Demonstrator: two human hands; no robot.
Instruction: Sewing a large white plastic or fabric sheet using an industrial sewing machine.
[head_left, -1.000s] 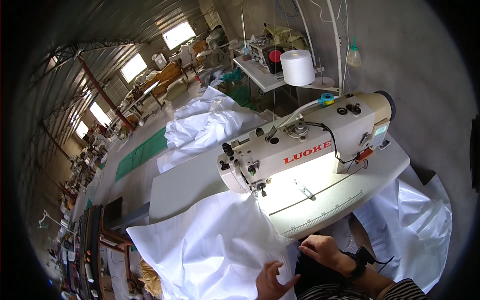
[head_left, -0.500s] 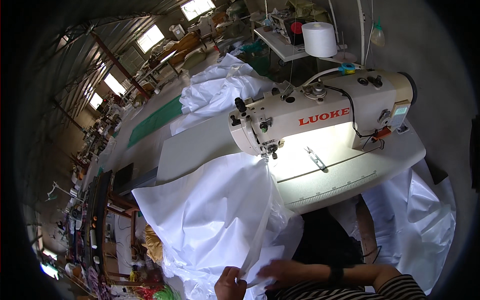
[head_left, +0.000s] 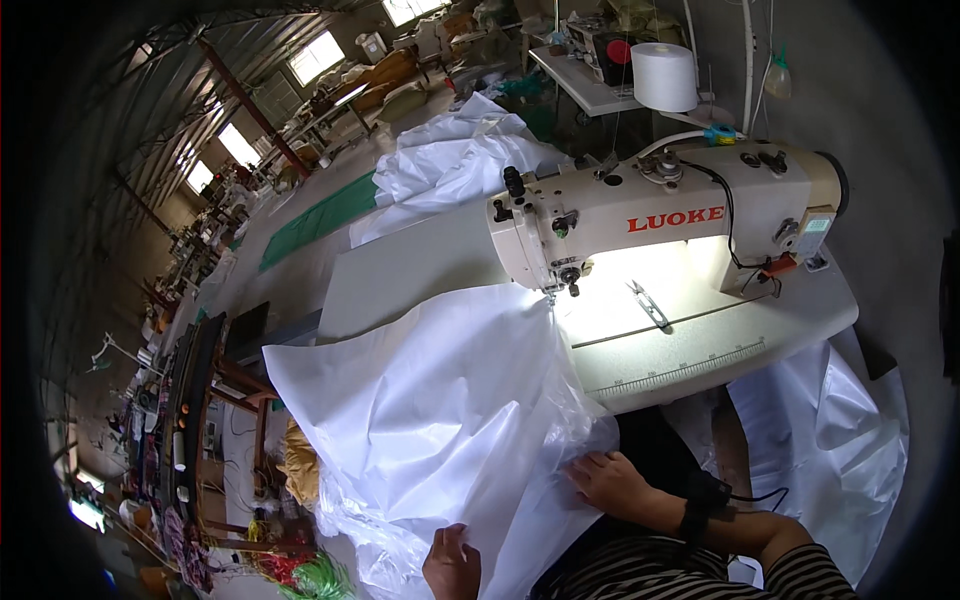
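Observation:
A large white plastic sheet (head_left: 430,400) hangs over the front of the sewing machine (head_left: 650,215). Its upper corner lies beneath the needle area at the machine's left end. Low in the picture, my left hand (head_left: 452,563) is closed with its thumb and fingers on the sheet's near edge. My right hand (head_left: 612,487) is closed on the sheet's right side, below the machine bed (head_left: 690,365); its fingertips are partly lost in the folds. Thread snips (head_left: 649,304) lie on the lit bed under the machine arm.
Behind the machine, more white sheeting (head_left: 460,155) is heaped on the table beside a green strip (head_left: 318,222). White material (head_left: 830,440) also hangs at the right. A thread cone (head_left: 665,77) stands at the back. A rack of rolls (head_left: 190,400) is on the left.
My right hand has moved from beside my left hand, up and right along the sheet. The sheet is spread wider between my hands. The whole view has shifted slightly.

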